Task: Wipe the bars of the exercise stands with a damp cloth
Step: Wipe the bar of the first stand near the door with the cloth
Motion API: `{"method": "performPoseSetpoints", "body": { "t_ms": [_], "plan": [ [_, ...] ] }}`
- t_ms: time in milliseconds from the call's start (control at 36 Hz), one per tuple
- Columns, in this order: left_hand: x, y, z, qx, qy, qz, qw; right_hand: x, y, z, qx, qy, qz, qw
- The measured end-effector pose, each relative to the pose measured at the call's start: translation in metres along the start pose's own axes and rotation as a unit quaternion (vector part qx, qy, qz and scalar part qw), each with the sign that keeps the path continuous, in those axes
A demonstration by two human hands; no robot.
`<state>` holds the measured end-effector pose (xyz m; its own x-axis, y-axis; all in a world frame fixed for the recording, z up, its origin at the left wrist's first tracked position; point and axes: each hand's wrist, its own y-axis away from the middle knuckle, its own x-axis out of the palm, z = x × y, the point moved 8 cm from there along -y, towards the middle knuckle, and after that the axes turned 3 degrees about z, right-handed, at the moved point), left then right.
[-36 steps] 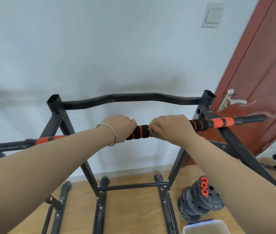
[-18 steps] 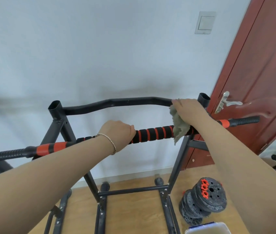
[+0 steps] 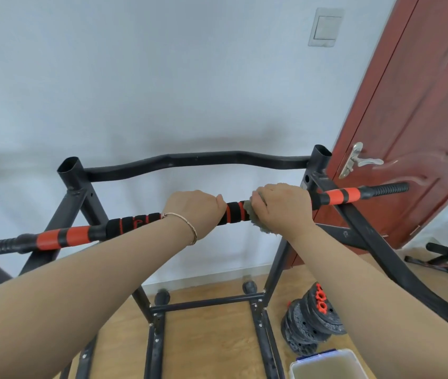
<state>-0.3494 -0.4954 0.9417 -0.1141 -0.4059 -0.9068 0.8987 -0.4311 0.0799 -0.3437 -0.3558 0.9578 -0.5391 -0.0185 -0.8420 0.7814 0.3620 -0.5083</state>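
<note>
– Our left hand (image 3: pixel 193 210) is closed round the bar (image 3: pixel 235 212), bracing it; our right hand (image 3: pixel 283 207) clutches the cloth (image 3: pixel 257 225) against the padded middle, just beside
– So we wrap it snug and slide evenly along the bar

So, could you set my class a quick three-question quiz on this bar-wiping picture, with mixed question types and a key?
1. True or false: the left hand grips the padded bar with no cloth showing under it.
2. Which hand wraps the cloth round the bar? A. left B. right hand C. neither
3. Fill in: the weight plates are stacked on the ____.
Key: 1 true; 2 B; 3 floor.
</note>
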Motion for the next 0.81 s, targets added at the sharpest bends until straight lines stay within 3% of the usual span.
{"method": "performPoseSetpoints", "body": {
  "t_ms": [139, 250, 306, 333, 361, 417, 444, 500, 528, 583, 694, 750, 806],
  "plan": [
    [-0.003, 0.000, 0.001, -0.006, -0.011, -0.011, 1.000, 0.032, -0.027, -0.023, 0.113, -0.068, 0.251, 0.959],
    [-0.005, 0.006, -0.007, -0.002, -0.041, -0.041, 0.998, 0.043, -0.038, -0.021, 0.098, -0.142, 0.380, 0.909],
    [-0.006, 0.008, -0.009, 0.005, -0.048, -0.055, 0.997, 0.038, -0.045, -0.025, 0.096, -0.113, 0.369, 0.918],
    [-0.006, 0.009, -0.009, 0.009, -0.051, -0.058, 0.997, 0.031, -0.051, -0.027, 0.070, -0.054, 0.322, 0.942],
    [-0.005, 0.008, -0.009, 0.010, -0.052, -0.055, 0.997, 0.019, -0.054, -0.031, 0.061, -0.002, 0.229, 0.972],
    [-0.002, 0.005, -0.006, 0.004, -0.042, -0.042, 0.998, -0.011, -0.042, -0.043, 0.129, 0.003, 0.054, 0.990],
    [0.000, 0.003, -0.001, -0.008, -0.030, -0.032, 0.999, -0.026, -0.026, -0.052, 0.181, -0.052, -0.043, 0.981],
    [0.003, -0.001, 0.012, -0.042, -0.007, -0.001, 0.999, -0.029, 0.006, -0.048, 0.224, -0.211, -0.112, 0.945],
    [0.005, -0.003, 0.016, -0.054, 0.003, 0.014, 0.998, -0.029, 0.014, -0.032, 0.186, -0.251, -0.120, 0.942],
    [0.009, -0.005, 0.018, -0.059, 0.027, 0.049, 0.997, -0.027, 0.022, 0.011, 0.088, -0.219, -0.115, 0.965],
    [0.011, -0.002, 0.014, -0.071, 0.039, 0.072, 0.994, -0.005, 0.015, 0.027, 0.116, -0.144, -0.079, 0.980],
    [0.010, 0.001, 0.012, -0.080, 0.014, 0.049, 0.996, -0.004, 0.003, 0.027, 0.109, -0.074, -0.033, 0.991],
    [0.011, 0.004, 0.010, -0.083, -0.012, 0.026, 0.996, 0.003, -0.011, 0.035, 0.045, 0.007, 0.084, 0.995]
  ]
}}
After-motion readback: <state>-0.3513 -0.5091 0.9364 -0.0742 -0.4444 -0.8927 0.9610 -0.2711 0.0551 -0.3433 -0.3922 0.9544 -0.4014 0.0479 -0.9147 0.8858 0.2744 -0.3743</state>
